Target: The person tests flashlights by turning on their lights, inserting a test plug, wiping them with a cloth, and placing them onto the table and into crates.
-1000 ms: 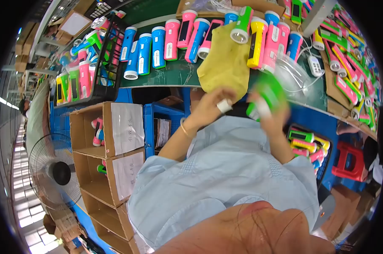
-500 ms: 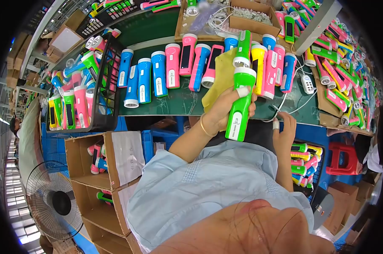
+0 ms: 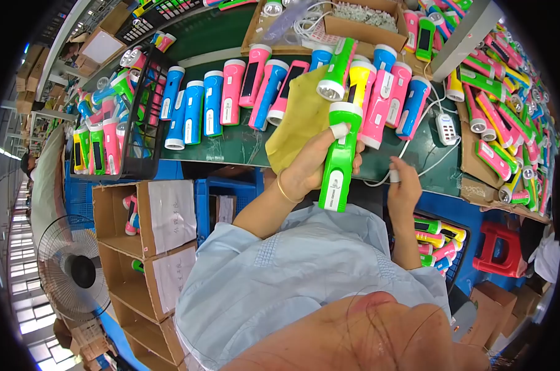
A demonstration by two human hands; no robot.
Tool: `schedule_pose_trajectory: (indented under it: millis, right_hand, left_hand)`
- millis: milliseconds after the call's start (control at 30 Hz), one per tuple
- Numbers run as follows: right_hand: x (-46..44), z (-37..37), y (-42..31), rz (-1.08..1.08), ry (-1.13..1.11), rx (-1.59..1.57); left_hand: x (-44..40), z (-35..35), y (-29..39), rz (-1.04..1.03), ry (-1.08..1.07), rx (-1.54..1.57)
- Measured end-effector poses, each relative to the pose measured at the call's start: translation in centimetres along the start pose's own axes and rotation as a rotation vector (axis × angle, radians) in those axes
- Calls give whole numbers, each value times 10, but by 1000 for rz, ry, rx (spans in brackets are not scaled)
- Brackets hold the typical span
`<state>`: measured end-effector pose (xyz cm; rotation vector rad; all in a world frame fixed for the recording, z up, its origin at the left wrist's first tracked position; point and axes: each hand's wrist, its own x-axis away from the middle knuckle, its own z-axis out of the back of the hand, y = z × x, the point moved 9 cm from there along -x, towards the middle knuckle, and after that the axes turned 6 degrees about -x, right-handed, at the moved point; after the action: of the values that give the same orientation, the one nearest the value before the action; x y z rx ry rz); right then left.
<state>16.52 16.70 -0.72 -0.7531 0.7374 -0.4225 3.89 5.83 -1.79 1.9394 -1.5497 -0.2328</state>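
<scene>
- From where I stand, the green flashlight [image 3: 338,170] is up in the left hand [image 3: 312,162], at the near edge of the tabletop [image 3: 246,148], white head pointing away from the person.
- The left fingers [image 3: 357,162] are clamped around its barrel, the taped thumb on top.
- The right hand [image 3: 405,188] looks loosely spread, holding nothing I can see, near a white cable [image 3: 405,148].
- I'd guess the casing is stiff, fairly light plastic, smooth enough to slip a little.
- The narrow barrel behind the flared head seems the best hold; the lens end probably scratches easiest.
- The yellow cloth [image 3: 292,123] beside it looks limp.
</scene>
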Motion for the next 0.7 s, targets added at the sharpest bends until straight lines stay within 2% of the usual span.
schedule_pose_trajectory:
  millis: [33,67,100,133,167,233,267,367,400,500,533,600,633,700]
  right_hand:
    - [3,6,7,-115,21,-134]
    - [-8,15,-10,-24,74,-152]
    - [-12,16,4,-87,101,-303]
    - [-20,14,5,-249,14,-436]
    - [-31,8,-6,-275,-110,-482]
    - [-55,-13,-29,-187,-308,-574]
    - [-63,-29,-37,-53,-354,-683]
    - [-71,-64,-46,-90,-647,-392]
    - [-75,-66,-60,-106,-700,-388]
    - [-82,-68,-72,182,-639,-316]
    - [-80,-72,-72,214,-674,-463]
    - [-75,-76,-71,261,-687,-549]
    - [-75,-76,-71,291,-687,-587]
    - [-68,-77,-68,217,-770,-740]
  left_hand:
    - [3,2,-4,-6,5,-46]
    - [7,0,-6,-27,16,-111]
    - [13,-6,-6,-39,29,-171]
    - [19,-11,-8,-45,44,-228]
    - [24,-15,-12,-37,53,-320]
    - [26,-24,-16,-41,46,-510]
    - [23,-24,-20,-16,61,-551]
    - [19,-24,-20,-152,89,-885]
    - [20,-24,-15,-212,116,-925]
    - [25,-21,-2,-443,219,-1238]
    - [25,-18,-5,-389,199,-1195]
    - [24,-18,-8,-281,152,-1108]
    - [23,-17,-16,-137,77,-899]
    - [28,-24,-37,147,-75,-475]
